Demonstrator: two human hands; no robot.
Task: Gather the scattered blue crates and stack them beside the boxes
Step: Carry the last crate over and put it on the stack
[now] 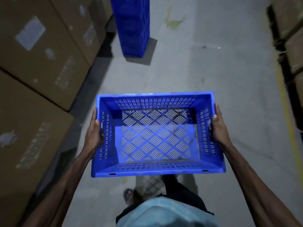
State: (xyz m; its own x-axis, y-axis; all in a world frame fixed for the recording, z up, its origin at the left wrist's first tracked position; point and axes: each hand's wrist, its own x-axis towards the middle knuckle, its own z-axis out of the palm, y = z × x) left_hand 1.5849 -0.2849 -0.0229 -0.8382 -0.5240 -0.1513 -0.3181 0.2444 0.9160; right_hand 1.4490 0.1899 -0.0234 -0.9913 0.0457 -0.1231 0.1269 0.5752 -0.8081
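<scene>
**Blue Crate Carried Down the Aisle Between the Boxes**

Nearest the camera were a pale shirt (167, 213) and a sandalled foot (129, 195) on the grey concrete floor (213, 71). Just ahead of them the blue crate (157, 172) was held in the air in front of the body. The left hand (94, 133) gripped its left end wall and the right hand (218, 128) gripped its right end wall. Each thumb lay over the rim, and the fingers curled round the outside of the wall, mostly hidden.

To the left, the crate's end and the left forearm passed near the cardboard boxes (41, 54), with a narrow strip of floor between them. To the right lay a wider band of bare floor, running out to a yellow line (288, 125) and a second row of boxes (293, 46) at the frame's edge. Ahead of the crate's far rim the floor stayed open.

The crate's long axis ran left to right across the aisle. Its open top faced up and its long sides lay near and far.

It was a bright blue plastic rectangle with rows of short slots in all four walls. Its base was made of diagonal slats in a diamond pattern, and the floor showed through them. Pale scuffs marked the rim.

At the far end a tall stack of blue crates (132, 27) stood on the floor just beside the left-hand boxes, a dark gap between them.
</scene>
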